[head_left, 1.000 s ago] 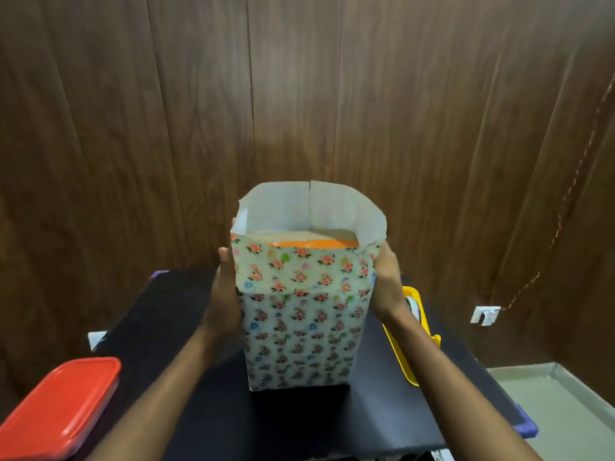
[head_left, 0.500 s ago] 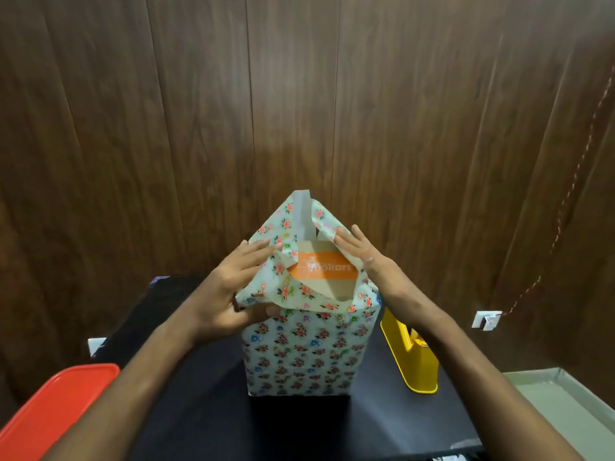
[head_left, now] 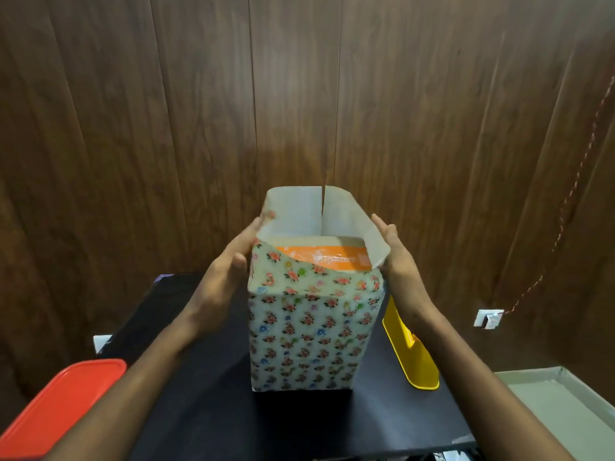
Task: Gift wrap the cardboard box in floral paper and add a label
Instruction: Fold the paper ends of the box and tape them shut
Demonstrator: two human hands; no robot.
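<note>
The cardboard box (head_left: pixel 329 252) stands upright on the black table (head_left: pixel 206 410), its sides wrapped in floral paper (head_left: pixel 312 334). Only the box's top shows, with an orange taped strip. Above it the paper's white inner side stands up as an open collar with a slit at the back. My left hand (head_left: pixel 229 271) lies flat against the paper's left side near the top, fingers together and extended. My right hand (head_left: pixel 392 251) rests against the right side of the collar, fingers extended.
A yellow plastic holder (head_left: pixel 412 357) stands just right of the box, behind my right forearm. An orange-red lid (head_left: pixel 60 404) lies at the table's near left corner. A dark wooden wall rises right behind the table. A pale tray (head_left: pixel 565 400) sits lower right.
Half a second ago both hands pressed the paper's top flaps inward over the box. Now the flaps stand upright again and the hands have moved back out to the sides.
</note>
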